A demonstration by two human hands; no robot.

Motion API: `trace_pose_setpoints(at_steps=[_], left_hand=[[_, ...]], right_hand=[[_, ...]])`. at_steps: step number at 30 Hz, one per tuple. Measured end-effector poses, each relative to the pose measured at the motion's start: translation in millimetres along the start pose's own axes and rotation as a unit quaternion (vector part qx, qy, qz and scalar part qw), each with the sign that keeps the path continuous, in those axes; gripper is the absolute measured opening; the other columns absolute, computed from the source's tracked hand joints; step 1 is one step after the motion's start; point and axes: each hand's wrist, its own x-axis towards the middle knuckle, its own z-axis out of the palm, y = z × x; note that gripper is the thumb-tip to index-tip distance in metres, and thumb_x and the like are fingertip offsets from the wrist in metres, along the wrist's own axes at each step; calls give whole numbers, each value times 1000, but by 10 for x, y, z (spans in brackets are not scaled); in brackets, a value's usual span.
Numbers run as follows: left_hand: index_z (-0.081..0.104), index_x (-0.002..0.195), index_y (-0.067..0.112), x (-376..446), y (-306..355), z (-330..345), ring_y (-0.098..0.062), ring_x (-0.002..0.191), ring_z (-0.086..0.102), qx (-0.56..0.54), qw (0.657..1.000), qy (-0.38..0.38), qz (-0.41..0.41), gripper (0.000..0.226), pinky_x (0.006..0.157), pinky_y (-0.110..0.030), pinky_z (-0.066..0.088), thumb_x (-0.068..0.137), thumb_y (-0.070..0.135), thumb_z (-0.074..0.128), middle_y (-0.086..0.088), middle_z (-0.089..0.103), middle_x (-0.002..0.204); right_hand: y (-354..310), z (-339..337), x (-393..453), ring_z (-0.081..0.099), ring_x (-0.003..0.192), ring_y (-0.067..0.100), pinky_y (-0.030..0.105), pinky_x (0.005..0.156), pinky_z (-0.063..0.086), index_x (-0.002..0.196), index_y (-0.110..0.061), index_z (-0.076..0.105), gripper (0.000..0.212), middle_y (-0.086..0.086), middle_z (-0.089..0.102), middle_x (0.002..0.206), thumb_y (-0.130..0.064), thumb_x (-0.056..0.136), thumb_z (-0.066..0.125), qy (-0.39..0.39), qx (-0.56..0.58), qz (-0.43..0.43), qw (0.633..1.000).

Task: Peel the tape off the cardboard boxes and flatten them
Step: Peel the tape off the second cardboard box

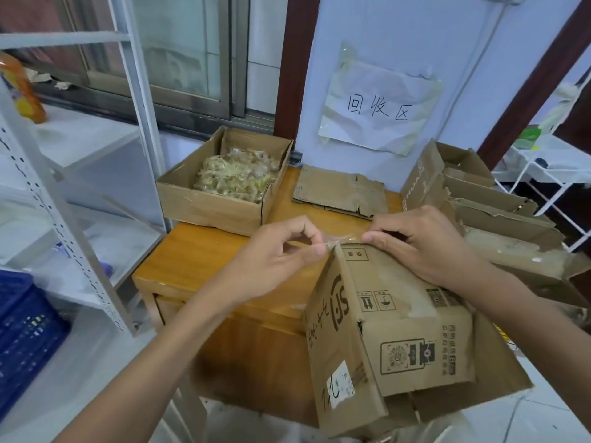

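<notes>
Tape (332,243) pinched between both hands: left (281,251), right (422,241) resting atop cardboard box (399,330).

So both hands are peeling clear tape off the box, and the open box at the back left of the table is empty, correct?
Not quite. In the head view, the open box holds a heap of wadded, peeled tape. The rest stands: left hand and right hand peel clear tape off the printed box.

Both bare forearms reach forward from the lower edge of the view and converge toward the middle. The left hand (284,247) has its thumb and curled forefinger closed in a pinching grip, the fingertips pointing right. The right hand (422,241) lies palm down, knuckles up, its fingers bent and pinching toward the left. The two sets of fingertips sit near each other, not touching.
</notes>
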Motion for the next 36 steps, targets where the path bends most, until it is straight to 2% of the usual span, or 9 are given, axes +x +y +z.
trace_pose_setpoints(at_steps=[3,7,13,17,19,22,28,32,36], left_hand=[[74,111,15,-19,-10,146,-15,113,69,-42,998,44,3,26,91,-30,57,91,32,74,5,75,115],[80,96,18,4,14,212,-17,98,74,-26,992,124,16,4,85,-39,60,92,18,77,7,79,99],[79,91,26,133,83,-118,-1,90,72,167,984,49,46,4,85,-22,55,92,26,75,18,76,88],[77,94,19,133,44,-56,-10,92,74,34,999,31,-4,5,86,-29,58,91,22,74,8,78,93],[77,105,13,100,-24,34,-16,99,74,-52,998,33,-19,21,87,-32,59,88,25,73,2,79,103],[74,119,9,25,-81,160,-13,105,73,-106,994,27,-5,45,85,-21,57,81,33,71,3,78,112],[81,97,13,39,-30,133,-10,93,75,-75,995,67,4,15,80,-19,55,85,19,76,5,81,97],[81,93,15,142,14,8,-11,91,74,14,999,40,6,13,82,-27,56,90,27,74,5,79,93],[80,97,10,257,-5,-75,-16,98,75,24,999,28,4,18,90,-38,60,92,26,73,2,80,98]], right_hand=[[-12,5,-3,57,56,9,36,52,45,83,-29,68,38,-11,58,61,-55,106,52,-4,-2,1,1000],[-25,-8,-8,57,56,10,38,52,46,83,-28,69,40,-11,59,62,-56,106,51,-6,-1,5,1000],[-57,17,2,57,56,7,31,54,44,82,-26,69,41,-12,60,63,-52,107,50,-2,-23,-9,1000],[-81,2,-33,51,54,8,20,53,28,78,-25,66,41,-13,54,59,-51,106,52,14,-34,0,999],[-95,5,-40,52,54,9,22,52,29,78,-26,66,41,-12,55,59,-51,106,53,17,-31,7,999],[-124,23,-42,54,55,9,21,52,31,78,-28,66,39,-11,57,59,-52,106,52,16,-29,10,999],[-131,14,-42,55,55,10,30,52,43,78,-28,65,44,-9,57,58,-57,106,49,9,-28,18,999],[-173,-43,-44,60,58,9,33,54,47,81,-30,70,46,-11,64,63,-65,102,48,2,-15,23,1000],[-121,-161,-149,67,72,5,31,64,50,90,-35,76,43,-18,73,78,-76,85,61,-27,71,119,990]])
